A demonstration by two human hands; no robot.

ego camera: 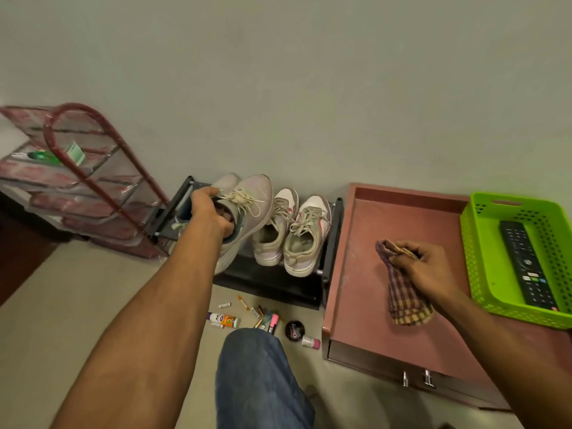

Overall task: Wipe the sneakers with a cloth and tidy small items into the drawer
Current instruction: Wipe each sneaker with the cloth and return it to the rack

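By the person's denim knee (260,376) a black tin (294,330) reads "Cherry"; the left hand (210,213) grips a sneaker (244,209) at its collar, toe toward the wall, over the shoe rack (272,281), while the right hand (424,270) bunches the checked cloth (404,301) on the cabinet top (365,274).

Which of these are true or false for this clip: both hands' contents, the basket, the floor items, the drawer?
1. The left hand grips a sneaker at its opening. True.
2. The right hand holds nothing. False: it pinches the checked cloth.
3. The green basket holds a remote. True.
4. The small items are already in the drawer. False: they lie on the floor, and the drawer looks closed.
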